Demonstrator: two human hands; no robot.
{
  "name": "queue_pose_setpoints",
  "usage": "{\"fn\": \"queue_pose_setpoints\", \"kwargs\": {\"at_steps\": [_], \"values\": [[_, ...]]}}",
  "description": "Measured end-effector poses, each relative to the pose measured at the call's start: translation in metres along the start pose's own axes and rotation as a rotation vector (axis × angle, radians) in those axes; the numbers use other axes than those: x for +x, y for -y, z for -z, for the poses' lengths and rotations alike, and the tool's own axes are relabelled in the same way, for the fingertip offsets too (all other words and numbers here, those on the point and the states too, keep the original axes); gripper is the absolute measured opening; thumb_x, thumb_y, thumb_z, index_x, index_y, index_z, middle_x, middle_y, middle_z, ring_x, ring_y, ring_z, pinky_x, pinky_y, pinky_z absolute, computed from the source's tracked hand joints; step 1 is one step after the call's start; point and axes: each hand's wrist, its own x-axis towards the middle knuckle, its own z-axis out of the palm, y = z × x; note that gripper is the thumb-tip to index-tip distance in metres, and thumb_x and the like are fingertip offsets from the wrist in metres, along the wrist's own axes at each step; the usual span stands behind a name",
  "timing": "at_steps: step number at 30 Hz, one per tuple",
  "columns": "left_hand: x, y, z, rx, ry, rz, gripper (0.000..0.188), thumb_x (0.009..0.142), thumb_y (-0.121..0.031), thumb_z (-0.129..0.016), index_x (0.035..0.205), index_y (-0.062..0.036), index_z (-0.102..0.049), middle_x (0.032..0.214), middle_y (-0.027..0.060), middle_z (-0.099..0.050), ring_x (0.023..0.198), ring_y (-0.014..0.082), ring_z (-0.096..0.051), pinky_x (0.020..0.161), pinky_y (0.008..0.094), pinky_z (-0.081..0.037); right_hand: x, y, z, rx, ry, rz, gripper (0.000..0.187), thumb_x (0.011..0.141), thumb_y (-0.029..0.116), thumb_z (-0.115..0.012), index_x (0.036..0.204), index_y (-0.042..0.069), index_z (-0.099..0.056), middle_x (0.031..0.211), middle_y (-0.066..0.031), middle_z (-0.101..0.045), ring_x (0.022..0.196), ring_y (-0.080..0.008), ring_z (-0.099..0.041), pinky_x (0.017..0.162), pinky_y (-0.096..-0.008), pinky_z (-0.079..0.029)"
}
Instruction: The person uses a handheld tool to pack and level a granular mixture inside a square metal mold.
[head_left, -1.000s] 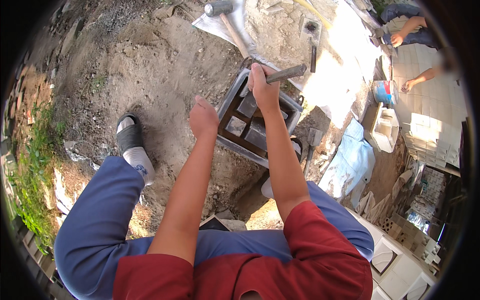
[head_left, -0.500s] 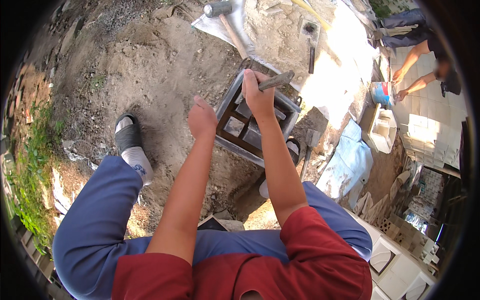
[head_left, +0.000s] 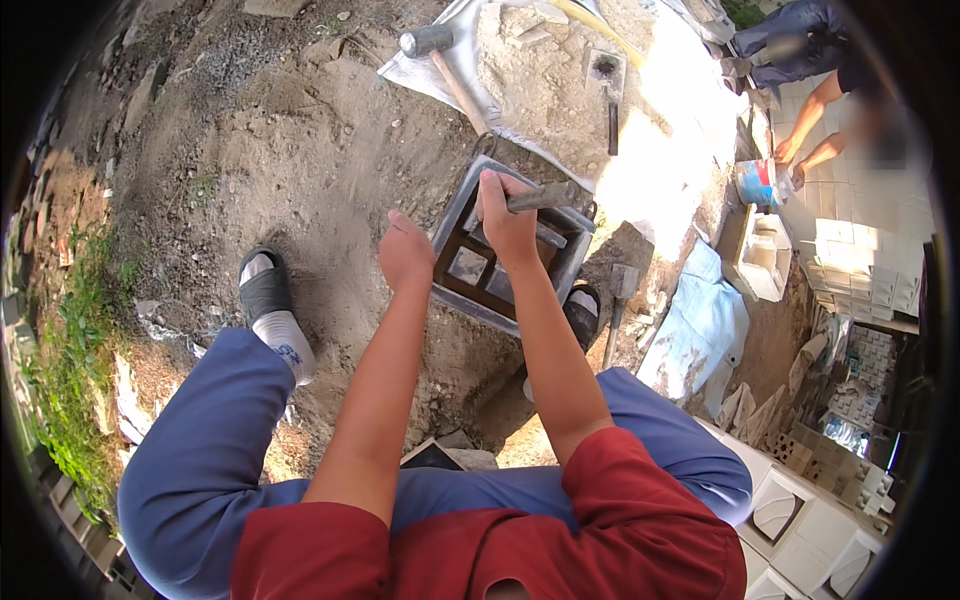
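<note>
My right hand [head_left: 508, 215] is closed around a short, worn grey-brown handle [head_left: 543, 197], whose end sticks out to the right. It is over the far part of a grey rectangular box mould [head_left: 480, 312] with inner dividers and square openings, lying on the dirt. What the other end of the handle carries is hidden by my hand. My left hand [head_left: 406, 252] is curled closed at the mould's left edge, thumb side up; what it grips, if anything, is hidden. Wire loops stand at the mould's far left corner and right side.
Beyond the mould lies a mallet [head_left: 460, 92] on a white sheet [head_left: 408, 62]. A trowel [head_left: 612, 120] rests on pale sand, and another flat-bladed tool [head_left: 620, 300] is right of my foot. Farther right are a blue cloth [head_left: 695, 320], a white block [head_left: 765, 255] and a person handling a bucket [head_left: 757, 184].
My right hand has come slightly nearer and lower, and the handle lies more level. My left hand stays by the mould's left edge. The whole view has shifted a little.
</note>
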Motion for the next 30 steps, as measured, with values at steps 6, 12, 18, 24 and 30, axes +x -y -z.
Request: {"fn": "queue_pose_setpoints", "kwargs": {"at_steps": [6, 12, 18, 24, 30], "values": [[0.008, 0.015, -0.004, 0.001, 0.000, -0.097, 0.074, 0.105, -0.046, -0.018, 0.099, 0.0067, -0.070, 0.103, 0.0305, -0.068, 0.100, 0.0494, -0.063, 0.092, 0.0565, -0.047, 0.006, 0.030, 0.004, 0.121, -0.042, -0.091, 0.045, 0.103, 0.024, -0.054, 0.063, 0.004, -0.046, 0.055, 0.0054, -0.039, 0.054, -0.0059, -0.034, 0.049, -0.0292, -0.029], [0.003, 0.012, 0.006, -0.034, -0.046, -0.216, 0.071, 0.105, -0.046, -0.020, 0.105, 0.0061, -0.069, 0.104, 0.0303, -0.068, 0.101, 0.0492, -0.063, 0.091, 0.0561, -0.047, 0.004, 0.139, 0.032, 0.213, 0.045, 0.061, 0.047, 0.104, 0.028, -0.055, 0.062, 0.007, -0.049, 0.053, 0.0046, -0.043, 0.049, -0.0052, -0.036, 0.047, -0.0269, -0.031], [-0.031, 0.009, 0.026, 0.155, 0.105, -0.728, 0.053, 0.103, -0.041, -0.037, 0.130, 0.0000, -0.055, 0.132, 0.0258, -0.056, 0.122, 0.0441, -0.053, 0.100, 0.0529, -0.043, -0.036, 0.225, 0.089, 0.046, 0.105, 0.030, 0.048, 0.108, 0.029, -0.047, 0.065, 0.010, -0.036, 0.058, 0.0034, -0.034, 0.051, -0.0083, -0.028, 0.049, -0.0287, -0.026], [-0.042, 0.042, 0.022, 0.528, 0.071, -1.333, 0.068, 0.101, -0.050, -0.039, 0.155, -0.0096, -0.032, 0.165, 0.0157, -0.013, 0.151, 0.0381, -0.016, 0.121, 0.0520, -0.016, -0.072, 0.281, 0.145, -0.040, -0.014, -0.129, 0.053, 0.104, 0.043, -0.052, 0.062, 0.012, -0.040, 0.054, 0.0026, -0.038, 0.049, -0.0095, -0.033, 0.049, -0.0286, -0.031], [-0.060, 0.063, 0.027, 0.577, -0.021, -1.197, 0.071, 0.101, -0.053, -0.037, 0.154, -0.0051, -0.034, 0.166, 0.0165, -0.007, 0.152, 0.0384, -0.012, 0.121, 0.0546, -0.013, -0.088, 0.307, 0.177, 0.181, -0.181, -0.184, 0.052, 0.102, 0.043, -0.056, 0.063, 0.017, -0.033, 0.054, 0.0042, -0.029, 0.047, -0.0107, -0.025, 0.052, -0.0296, -0.031]]}}
